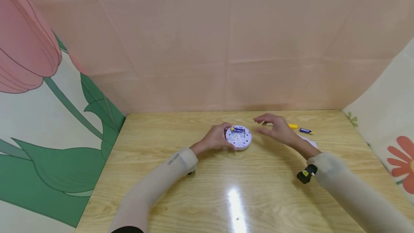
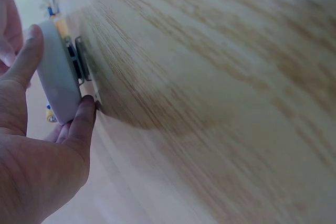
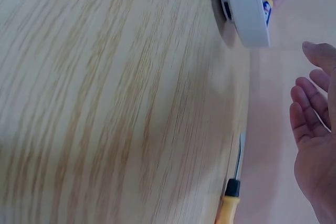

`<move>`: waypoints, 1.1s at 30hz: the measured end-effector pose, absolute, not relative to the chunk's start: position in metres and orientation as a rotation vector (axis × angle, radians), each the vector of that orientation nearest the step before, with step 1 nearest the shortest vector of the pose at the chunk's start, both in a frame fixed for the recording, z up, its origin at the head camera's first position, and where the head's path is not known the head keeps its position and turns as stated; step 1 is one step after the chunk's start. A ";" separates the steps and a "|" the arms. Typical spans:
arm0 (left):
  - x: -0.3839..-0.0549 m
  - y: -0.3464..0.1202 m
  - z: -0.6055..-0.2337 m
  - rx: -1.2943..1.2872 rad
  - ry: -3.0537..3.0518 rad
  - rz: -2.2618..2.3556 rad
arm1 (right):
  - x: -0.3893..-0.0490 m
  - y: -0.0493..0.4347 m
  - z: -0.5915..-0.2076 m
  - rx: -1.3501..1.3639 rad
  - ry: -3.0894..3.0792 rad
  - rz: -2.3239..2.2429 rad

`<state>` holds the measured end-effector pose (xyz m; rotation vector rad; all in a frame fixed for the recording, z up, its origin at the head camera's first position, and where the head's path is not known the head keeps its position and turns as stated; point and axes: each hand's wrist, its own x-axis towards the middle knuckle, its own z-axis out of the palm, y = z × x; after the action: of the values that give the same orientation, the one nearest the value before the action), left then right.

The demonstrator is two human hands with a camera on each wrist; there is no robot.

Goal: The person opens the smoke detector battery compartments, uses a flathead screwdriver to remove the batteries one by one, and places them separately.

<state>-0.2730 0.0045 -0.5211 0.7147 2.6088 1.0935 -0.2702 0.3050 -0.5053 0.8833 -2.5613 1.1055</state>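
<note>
My left hand (image 1: 215, 137) grips the rim of a round white device (image 1: 238, 140), thumb on the near side and fingers on the far side. The device's back faces up, showing a printed label and a battery compartment. A blue battery (image 1: 237, 129) with a yellow end lies at that compartment. In the left wrist view, dark slotted parts jut from the device's lower face, close over the table. To the right my right hand (image 1: 279, 128) hovers with fingers spread and nothing in them, apart from the device. The right wrist view shows its fingers (image 3: 310, 100) loosely bent.
Behind the right hand lies a screwdriver (image 1: 292, 126) with a yellow handle. A second blue battery (image 1: 306, 131) lies to its right. A white flat piece (image 1: 310, 142) is partly hidden by the right wrist. The wooden table (image 1: 213, 193) meets a pink backdrop (image 1: 181, 64).
</note>
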 end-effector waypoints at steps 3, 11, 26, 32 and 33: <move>-0.273 0.004 -0.521 0.710 2.602 1.115 | -0.271 0.297 -0.506 0.926 -2.533 1.096; -0.274 0.004 -0.523 0.715 2.595 1.126 | -0.270 0.278 -0.507 0.947 -2.553 1.099; -0.274 0.001 -0.520 0.761 2.602 1.115 | -0.270 0.240 -0.514 0.966 -2.573 1.212; -0.275 0.002 -0.521 0.767 2.606 1.118 | -0.271 0.231 -0.517 0.958 -2.550 1.191; -0.275 0.002 -0.521 0.766 2.606 1.116 | -0.270 0.230 -0.516 0.955 -2.548 1.189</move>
<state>-0.2748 0.0018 -0.5214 0.7659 2.6057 1.1158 -0.2705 0.2298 -0.5163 0.9548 -2.5485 1.1889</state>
